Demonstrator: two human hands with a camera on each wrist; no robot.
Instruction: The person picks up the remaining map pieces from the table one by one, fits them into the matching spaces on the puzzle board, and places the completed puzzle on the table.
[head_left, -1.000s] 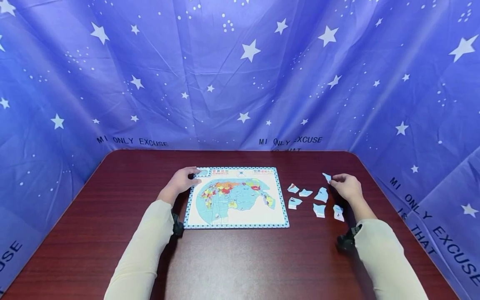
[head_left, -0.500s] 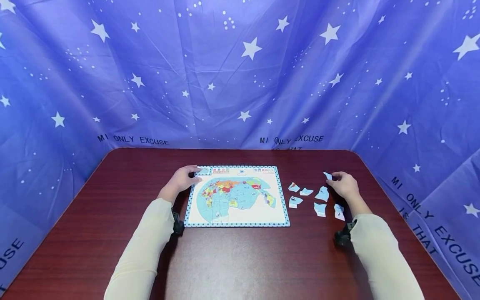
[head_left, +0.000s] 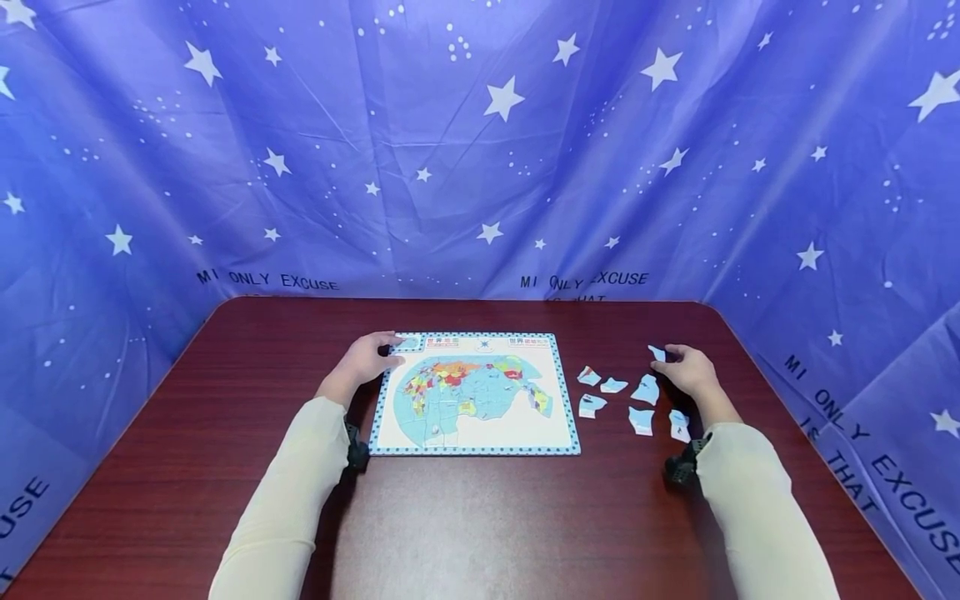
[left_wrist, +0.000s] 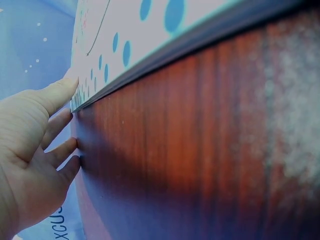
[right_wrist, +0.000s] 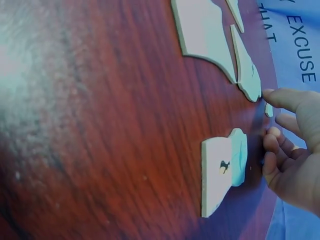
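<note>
A world map puzzle board [head_left: 510,429] with a dotted blue border lies on the table, partly filled with colourful pieces. My left hand [head_left: 366,358] rests at its upper left corner, thumb on the border and the other fingers spread along the edge, as the left wrist view shows. Beyond the loose pieces, my right hand [head_left: 692,371] pinches a small pale blue puzzle piece [head_left: 657,353] between thumb and fingers, low over the table. In the right wrist view, most of that puzzle piece [right_wrist: 269,110] is hidden behind the thumb.
Several loose puzzle pieces lie right of the board, among them a blue one [head_left: 646,389], a white-and-blue one [head_left: 641,422] and one with a dark figure [head_left: 679,426]. The dark red table [head_left: 480,525] meets a blue star-printed curtain [head_left: 420,233] behind.
The right forearm has shifted slightly inward while its hand stays at the same puzzle piece. The left hand keeps its place on the board. The head view has shifted a little.
</note>
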